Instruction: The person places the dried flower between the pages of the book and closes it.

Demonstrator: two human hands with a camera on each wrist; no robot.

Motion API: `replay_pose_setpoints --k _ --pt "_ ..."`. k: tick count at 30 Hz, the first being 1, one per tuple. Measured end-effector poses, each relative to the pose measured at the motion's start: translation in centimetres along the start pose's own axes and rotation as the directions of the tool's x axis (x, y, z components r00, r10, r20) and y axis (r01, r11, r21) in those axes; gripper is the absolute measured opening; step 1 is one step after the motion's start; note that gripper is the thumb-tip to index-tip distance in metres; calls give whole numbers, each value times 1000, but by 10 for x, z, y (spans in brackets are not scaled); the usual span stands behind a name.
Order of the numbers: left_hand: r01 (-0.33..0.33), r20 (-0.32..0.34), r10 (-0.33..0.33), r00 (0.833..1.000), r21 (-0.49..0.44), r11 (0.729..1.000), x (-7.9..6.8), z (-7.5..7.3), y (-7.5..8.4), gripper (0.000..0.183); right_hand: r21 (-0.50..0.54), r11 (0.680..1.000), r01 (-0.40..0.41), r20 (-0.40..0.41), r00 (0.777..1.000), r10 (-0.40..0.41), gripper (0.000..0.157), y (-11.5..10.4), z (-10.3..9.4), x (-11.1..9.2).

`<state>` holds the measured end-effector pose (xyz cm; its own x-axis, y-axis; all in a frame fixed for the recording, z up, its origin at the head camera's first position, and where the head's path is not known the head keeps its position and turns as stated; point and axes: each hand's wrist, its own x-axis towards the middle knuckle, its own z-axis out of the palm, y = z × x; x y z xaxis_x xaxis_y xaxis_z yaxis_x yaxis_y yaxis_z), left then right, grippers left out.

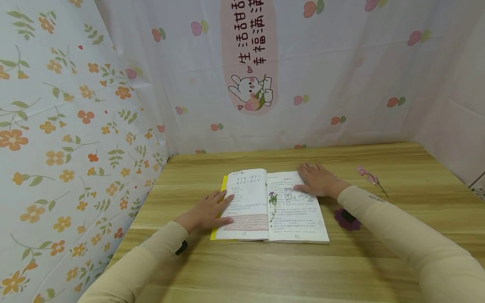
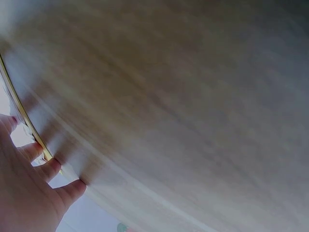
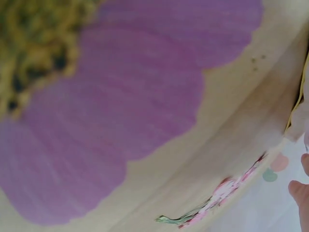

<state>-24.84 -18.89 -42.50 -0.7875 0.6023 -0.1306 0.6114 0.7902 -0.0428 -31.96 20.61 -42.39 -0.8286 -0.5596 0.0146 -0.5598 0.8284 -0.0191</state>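
An open book (image 1: 299, 230) with printed pages and a yellow cover edge lies on the table. My left hand (image 1: 207, 211) rests at its left edge, fingers spread and thumb on the left page. The fingers of that hand (image 2: 29, 198) also show by the book's edge in the left wrist view. My right hand (image 1: 319, 181) lies flat over the upper right page. A small purple flower with a green stem (image 1: 273, 206) lies on the right page beside the spine. Only fingertips of the right hand (image 3: 300, 193) appear in the right wrist view.
A round purple flower (image 1: 342, 224) lies on the table, partly hidden under my right forearm; its petals (image 3: 145, 92) fill much of the right wrist view. Farther right is a pink flower sprig (image 1: 369, 176). Patterned curtains (image 1: 326, 84) hang behind and left of the wooden table (image 1: 288, 273).
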Motion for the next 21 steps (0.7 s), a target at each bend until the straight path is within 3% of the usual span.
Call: replay_pose_setpoints --k 6,11,16,21 --pt "-2 -1 2 1000 14 1000 0 1 0 84 25 999 -44 -54 998 45 85 -4 -5 1" --pt "-1 -7 1 1000 2 1000 0 0 0 83 189 976 -106 -95 987 126 76 -10 -13 0" --pt "-3 -8 3 1000 7 1000 0 -1 1 83 364 920 -145 -86 978 189 75 -14 -20 0" --pt "1 -3 -1 1000 8 1000 -1 -1 2 83 536 828 -162 -80 967 241 75 -18 -27 -3"
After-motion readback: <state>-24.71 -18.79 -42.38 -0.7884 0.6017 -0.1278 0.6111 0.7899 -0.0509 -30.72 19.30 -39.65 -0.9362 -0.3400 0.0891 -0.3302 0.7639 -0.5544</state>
